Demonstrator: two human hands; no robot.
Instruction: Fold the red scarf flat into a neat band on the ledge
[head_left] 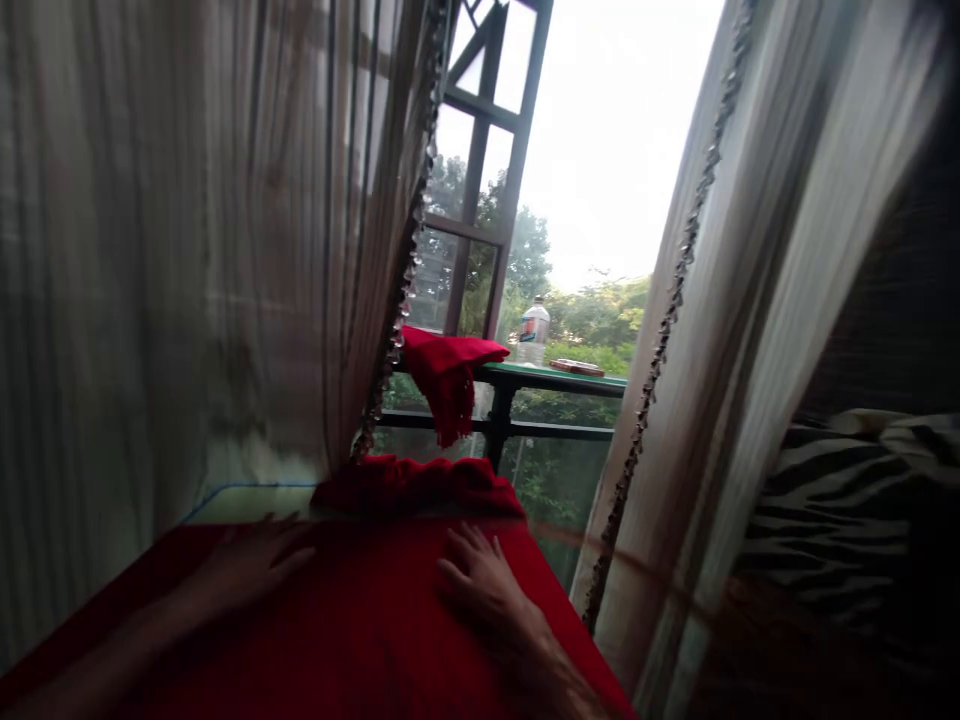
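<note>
A red cloth (360, 620) is spread over a flat board or table whose pale, blue-edged corner (251, 503) shows at the far left. My left hand (259, 560) lies on the cloth with its fingers stretched forward, slightly blurred. To the right, my right hand (480, 570) rests palm down on the same cloth, fingers apart. Neither hand grips anything. Beyond both hands, a bunched red fabric (420, 488) lies in folds along the far edge.
Another red fringed cloth (450, 370) hangs over the railing (555, 380) at the window. A clear plastic bottle (534, 330) and a small flat object (576, 368) stand there. Sheer curtains (225, 250) hang left and right. Zebra-striped fabric (832, 510) lies at the right.
</note>
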